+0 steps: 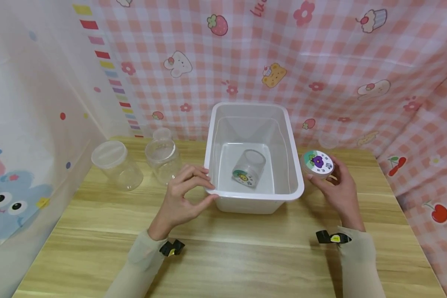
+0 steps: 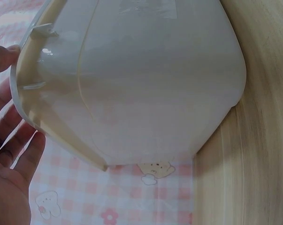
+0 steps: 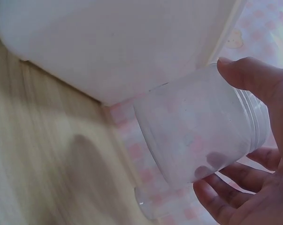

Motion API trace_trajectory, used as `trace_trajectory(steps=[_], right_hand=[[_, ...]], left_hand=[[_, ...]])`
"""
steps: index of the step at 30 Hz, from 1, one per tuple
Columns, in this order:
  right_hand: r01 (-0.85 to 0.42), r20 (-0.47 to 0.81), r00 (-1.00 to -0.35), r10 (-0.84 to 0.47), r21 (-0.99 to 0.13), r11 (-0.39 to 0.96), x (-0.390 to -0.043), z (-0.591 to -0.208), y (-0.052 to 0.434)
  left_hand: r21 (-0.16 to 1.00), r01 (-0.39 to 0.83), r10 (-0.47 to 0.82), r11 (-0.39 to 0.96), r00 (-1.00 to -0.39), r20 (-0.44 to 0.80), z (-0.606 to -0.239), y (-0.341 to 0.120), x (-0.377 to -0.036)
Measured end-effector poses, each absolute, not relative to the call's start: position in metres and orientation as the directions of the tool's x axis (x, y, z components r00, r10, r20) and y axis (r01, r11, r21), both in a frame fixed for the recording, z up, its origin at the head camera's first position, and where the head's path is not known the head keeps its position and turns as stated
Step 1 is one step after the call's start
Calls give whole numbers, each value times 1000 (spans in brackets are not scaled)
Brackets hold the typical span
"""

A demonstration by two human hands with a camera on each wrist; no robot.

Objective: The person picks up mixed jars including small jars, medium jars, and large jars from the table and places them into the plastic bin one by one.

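Observation:
My right hand grips a clear plastic jar around its lid end, just right of a white plastic bin. The jar's lid, green and white with a purple flower, faces up in the head view; its clear base is off the table in the right wrist view. With thumb and fingers, my left hand holds the rim of the bin at its near left corner. Inside the bin, another clear jar lies on its side, its label showing a yellow figure.
To the left on the wooden table stand a clear jar with a whitish lid and a second clear jar. A clear round piece is behind the latter, another at back right. A checked cloth hangs behind.

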State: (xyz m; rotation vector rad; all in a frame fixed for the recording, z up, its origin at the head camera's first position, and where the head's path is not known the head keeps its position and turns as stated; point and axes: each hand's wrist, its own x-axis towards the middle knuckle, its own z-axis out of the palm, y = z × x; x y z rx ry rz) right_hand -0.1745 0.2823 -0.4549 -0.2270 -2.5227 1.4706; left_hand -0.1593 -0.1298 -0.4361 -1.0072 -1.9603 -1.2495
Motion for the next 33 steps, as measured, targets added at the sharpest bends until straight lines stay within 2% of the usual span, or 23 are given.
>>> trace_trajectory(steps=[16, 27, 33], right_hand=[[-77, 252, -915, 316, -877, 475, -161, -427, 273], [-238, 404, -869, 286, -847, 475, -151, -408, 266], [-281, 452, -855, 255, -816, 506, -151, -395, 261]], left_hand=[[462, 850, 274, 253, -521, 808, -435, -130, -159], [463, 848, 267, 256, -523, 809, -437, -131, -160], [462, 850, 268, 252, -520, 811, -437, -130, -160]])
